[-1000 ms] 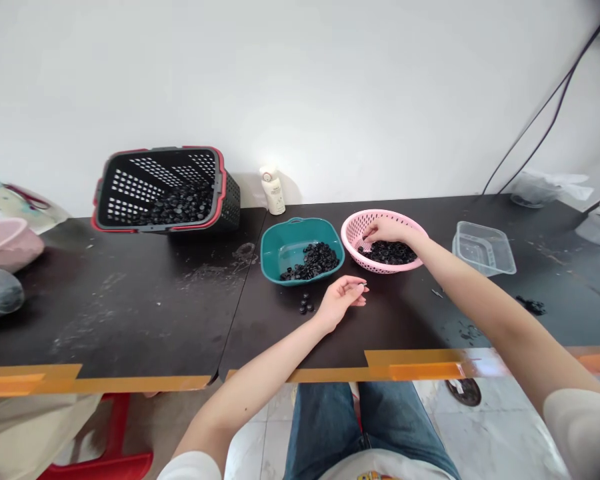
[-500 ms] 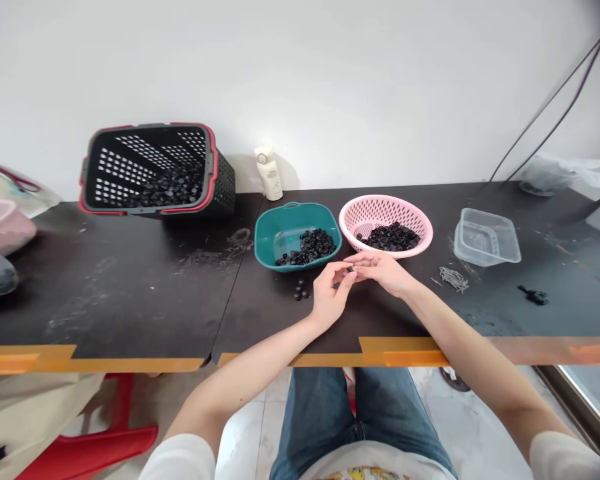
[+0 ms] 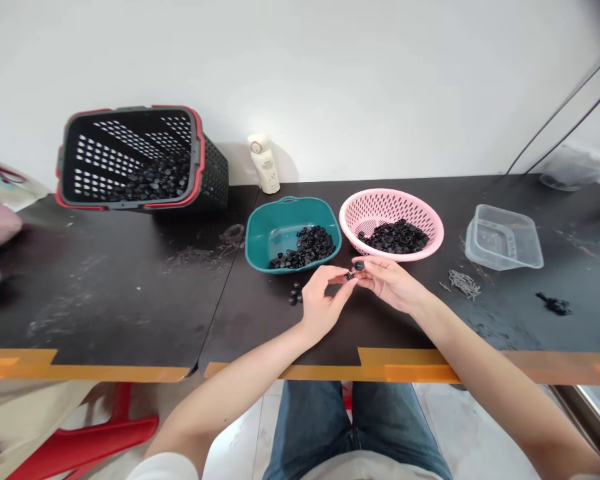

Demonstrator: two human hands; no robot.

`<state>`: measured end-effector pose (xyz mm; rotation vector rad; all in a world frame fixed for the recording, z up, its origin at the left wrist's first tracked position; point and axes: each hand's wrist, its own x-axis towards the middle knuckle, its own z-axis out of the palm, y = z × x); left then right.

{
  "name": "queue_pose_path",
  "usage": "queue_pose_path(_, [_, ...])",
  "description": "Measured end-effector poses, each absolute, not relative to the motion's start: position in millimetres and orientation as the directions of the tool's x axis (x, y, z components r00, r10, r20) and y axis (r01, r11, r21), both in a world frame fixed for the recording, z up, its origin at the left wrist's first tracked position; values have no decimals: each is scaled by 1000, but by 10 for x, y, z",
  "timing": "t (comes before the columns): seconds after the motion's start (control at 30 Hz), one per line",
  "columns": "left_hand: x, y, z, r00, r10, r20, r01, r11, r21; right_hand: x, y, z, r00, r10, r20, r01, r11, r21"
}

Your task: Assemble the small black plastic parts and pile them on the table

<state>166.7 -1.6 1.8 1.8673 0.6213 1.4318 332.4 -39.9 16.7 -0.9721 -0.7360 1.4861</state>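
Just in front of the two bowls, my left hand (image 3: 323, 303) pinches a small black part (image 3: 349, 275) between thumb and fingertips. Close beside it, my right hand (image 3: 391, 283) holds a round black piece (image 3: 359, 265) between its fingers. The fingertips of both hands nearly meet. A teal basin (image 3: 265, 230) with many small black pieces stands behind my left hand. Behind my right hand is a pink perforated basket (image 3: 363, 210) holding black ring-like parts. Several loose black pieces (image 3: 295, 294) lie left of my left hand.
A large black basket (image 3: 213, 173) with black pieces rests on its side at the back left. Near the wall stands a white bottle (image 3: 265, 165). To the right are grey pins (image 3: 464, 284), a clear plastic box (image 3: 504, 239) and a small black cluster (image 3: 554, 305) on the dark table (image 3: 145, 300).
The hands have separated slightly, and a round black piece now shows in my right fingers. The whole view has shifted a little.
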Motion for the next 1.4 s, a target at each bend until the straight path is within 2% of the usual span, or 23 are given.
queue_pose_path(0.17, [1641, -2, 50, 297, 665, 685, 27, -723, 690, 3311, -416, 157, -29, 983, -179, -488, -170, -856])
queue_pose_path(0.53, [1663, 1, 37, 304, 747, 591, 79, -638, 766, 3317, -404, 104, 3, 983, -185, -467, -163, -869])
queue_pose_path(0.83, [1671, 17, 43, 311, 728, 611, 86, -662, 744, 3308, -390, 99, 9, 982, -187, -507, -157, -848])
queue_pose_path(1.1, [1673, 25, 36, 324, 729, 604, 94, -660, 746, 3310, -391, 93, 58, 986, -158, -440, -117, -890])
queue_pose_path(1.4, [1638, 97, -27, 343, 635, 692, 180, -768, 615, 3275, -415, 132, 116, 987, -114, -311, -73, -947])
